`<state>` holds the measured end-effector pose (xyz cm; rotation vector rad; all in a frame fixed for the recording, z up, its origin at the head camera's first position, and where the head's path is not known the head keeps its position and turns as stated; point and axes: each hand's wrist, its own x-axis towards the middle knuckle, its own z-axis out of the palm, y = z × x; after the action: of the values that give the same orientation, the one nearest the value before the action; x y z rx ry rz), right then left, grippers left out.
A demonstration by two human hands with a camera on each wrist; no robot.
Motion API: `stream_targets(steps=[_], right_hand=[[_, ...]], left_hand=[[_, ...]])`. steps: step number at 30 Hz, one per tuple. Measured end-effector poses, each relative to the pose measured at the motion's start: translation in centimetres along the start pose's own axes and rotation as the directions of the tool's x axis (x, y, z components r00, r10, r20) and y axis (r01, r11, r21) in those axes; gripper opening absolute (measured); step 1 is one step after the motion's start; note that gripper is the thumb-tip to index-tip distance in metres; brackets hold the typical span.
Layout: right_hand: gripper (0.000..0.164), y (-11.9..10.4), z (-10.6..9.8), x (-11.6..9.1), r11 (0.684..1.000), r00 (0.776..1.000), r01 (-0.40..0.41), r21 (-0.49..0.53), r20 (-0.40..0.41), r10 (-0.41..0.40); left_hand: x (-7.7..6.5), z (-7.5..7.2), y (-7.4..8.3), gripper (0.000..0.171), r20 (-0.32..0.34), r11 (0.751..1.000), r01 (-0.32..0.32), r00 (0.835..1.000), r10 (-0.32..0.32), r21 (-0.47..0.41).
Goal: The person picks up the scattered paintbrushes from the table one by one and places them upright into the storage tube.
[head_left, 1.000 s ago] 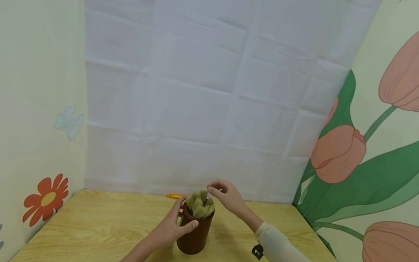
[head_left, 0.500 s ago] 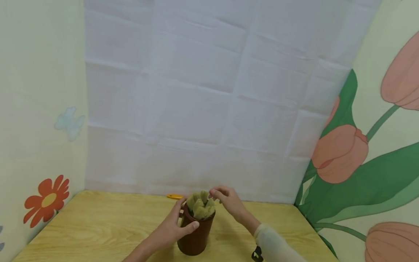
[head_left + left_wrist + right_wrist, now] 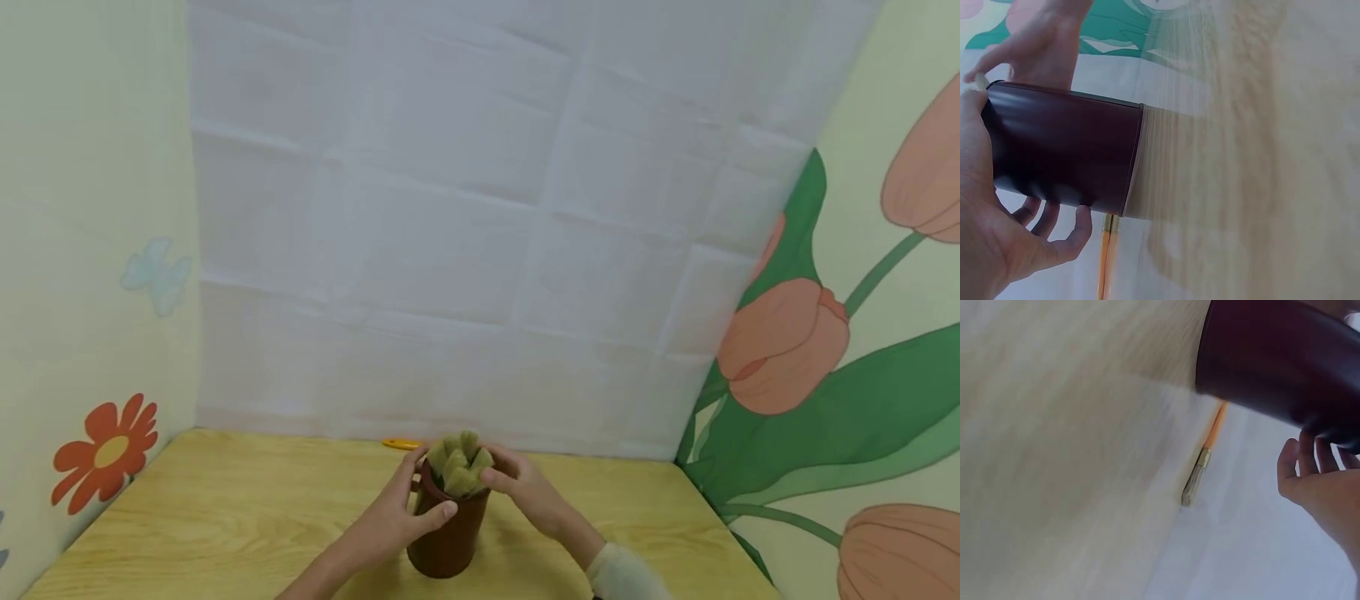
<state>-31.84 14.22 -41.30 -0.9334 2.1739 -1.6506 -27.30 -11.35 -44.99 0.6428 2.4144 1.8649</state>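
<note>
A dark brown cylindrical pot [image 3: 450, 537] stands on the wooden table, with thick pale green lobes like a succulent plant [image 3: 459, 467] rising from its top. My left hand [image 3: 386, 517] grips the pot from the left, thumb across its near side; its fingers [image 3: 1079, 228] curl along the far side in the left wrist view. From the right my right hand [image 3: 531, 496] is around the upper pot, its thumb by the front right lobe. In the right wrist view its bent fingers [image 3: 1307, 453] rest on the pot's side. The head view hides those fingers behind the plant.
A paintbrush [image 3: 1200, 459] with an orange handle lies on the table behind the pot, near the white backdrop [image 3: 420, 250]. The wooden table [image 3: 247, 508] runs between a wall with a red flower [image 3: 108, 454] and one with printed tulips [image 3: 783, 346].
My right hand, pinched beside the top of the plant before, has come down and spread round the pot's upper right side. My left hand keeps its hold on the pot.
</note>
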Motion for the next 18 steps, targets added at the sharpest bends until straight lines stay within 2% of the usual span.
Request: stream_targets(steps=[3, 7, 11, 15, 18], right_hand=[[0.078, 0.2, 0.2, -0.6, 0.999, 0.998, 0.040, 0.036, 0.045, -0.041], [0.089, 0.9, 0.2, -1.2, 0.997, 0.997, 0.070, 0.033, 0.021, -0.070], [0.079, 1.2, 0.2, -1.6, 0.997, 0.997, 0.071, 0.038, -0.009, -0.071], [0.069, 1.1, 0.2, -2.0, 0.995, 0.995, 0.091, -0.030, -0.040, -0.093], [0.065, 1.3, -0.2, -2.4, 0.991, 0.992, 0.109, -0.079, -0.054, -0.114]], left_hand=[[0.0, 0.3, 0.1, 0.089, -0.008, 1.000, 0.003, 1.000, -0.003, 0.000], [0.2, 1.1, 0.2, 0.092, -0.024, 1.000, 0.020, 1.000, -0.019, 0.009], [0.1, 1.6, 0.1, 0.092, -0.019, 0.999, 0.042, 0.999, -0.042, -0.008], [0.0, 1.6, -0.1, 0.084, 0.025, 0.998, 0.039, 0.999, -0.038, -0.042], [0.0, 1.5, -0.3, 0.073, 0.068, 0.999, 0.016, 0.998, -0.014, -0.028]])
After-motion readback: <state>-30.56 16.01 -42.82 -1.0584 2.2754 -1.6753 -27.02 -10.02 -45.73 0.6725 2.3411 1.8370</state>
